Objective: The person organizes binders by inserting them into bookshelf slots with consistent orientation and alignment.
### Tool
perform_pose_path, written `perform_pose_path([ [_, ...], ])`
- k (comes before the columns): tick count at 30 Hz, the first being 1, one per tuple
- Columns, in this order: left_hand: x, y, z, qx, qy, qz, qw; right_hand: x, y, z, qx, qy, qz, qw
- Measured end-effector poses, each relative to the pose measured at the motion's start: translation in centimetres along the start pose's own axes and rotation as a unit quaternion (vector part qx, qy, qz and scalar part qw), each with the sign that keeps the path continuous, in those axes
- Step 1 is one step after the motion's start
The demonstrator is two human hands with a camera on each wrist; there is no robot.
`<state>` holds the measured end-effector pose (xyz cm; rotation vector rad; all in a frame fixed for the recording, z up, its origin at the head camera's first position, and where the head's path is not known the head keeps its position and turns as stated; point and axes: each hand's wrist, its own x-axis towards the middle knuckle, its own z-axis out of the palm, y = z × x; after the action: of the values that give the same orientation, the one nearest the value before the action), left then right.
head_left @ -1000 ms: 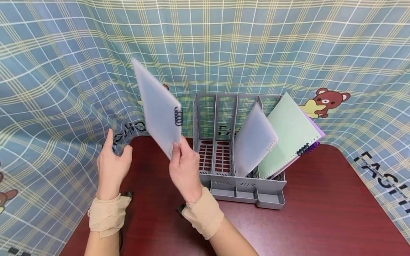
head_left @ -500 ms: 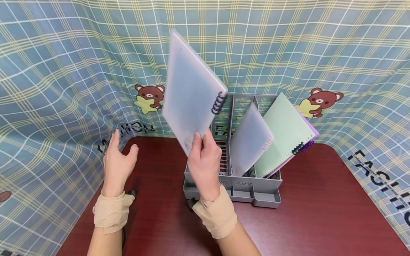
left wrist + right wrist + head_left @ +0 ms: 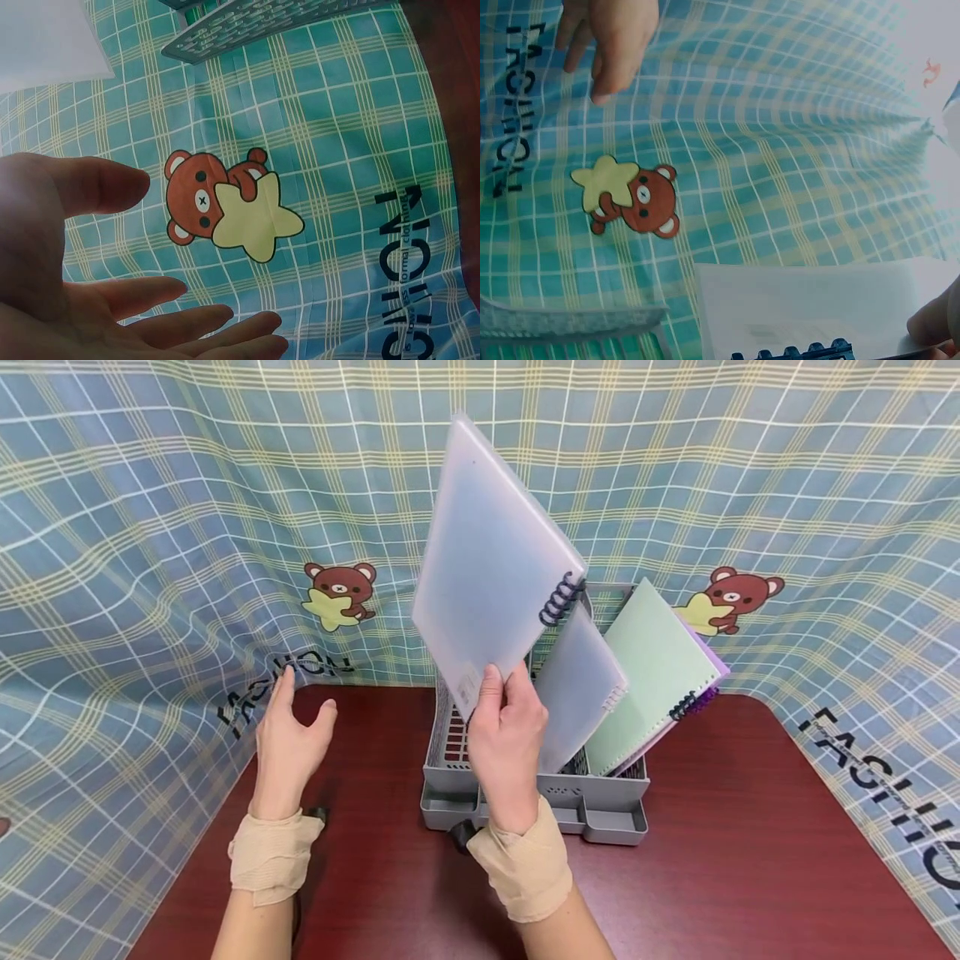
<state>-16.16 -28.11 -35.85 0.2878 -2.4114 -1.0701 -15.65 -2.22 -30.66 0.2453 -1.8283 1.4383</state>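
My right hand pinches the lower corner of a translucent spiral notebook between thumb and fingers. The notebook is tilted, its dark coil at the lower right, and it hangs over the left part of a grey desk organizer. In the right wrist view a thumb rests on the pale cover. Held in the air at the left, my left hand has its thumb and fingers spread with nothing between them. A second translucent notebook and a green notebook lean in the organizer.
Behind the green notebook shows the edge of a purple notebook. Small trays line the organizer's front. It stands on a dark red table, with a plaid curtain around the back and sides.
My right hand has carried the notebook up and to the right, over the organizer, turning its cover more toward me. My left hand has shifted slightly right, still spread.
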Motion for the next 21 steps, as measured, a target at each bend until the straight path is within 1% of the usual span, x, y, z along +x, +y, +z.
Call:
perform_pose_path([
  [5,0.1,0.4,0.8,-0.001,-0.008,0.0,1.0,0.7,0.4,-1.3,-0.014,0.011,0.008,1.0],
  [13,0.2,1.2,1.8,0.0,-0.022,0.003,0.9997,1.4,1.2,-3.0,-0.01,0.02,0.024,0.999],
  [21,0.2,1.7,3.0,0.004,-0.033,0.006,0.9994,1.5,2.1,-4.4,-0.044,0.019,0.01,0.999],
])
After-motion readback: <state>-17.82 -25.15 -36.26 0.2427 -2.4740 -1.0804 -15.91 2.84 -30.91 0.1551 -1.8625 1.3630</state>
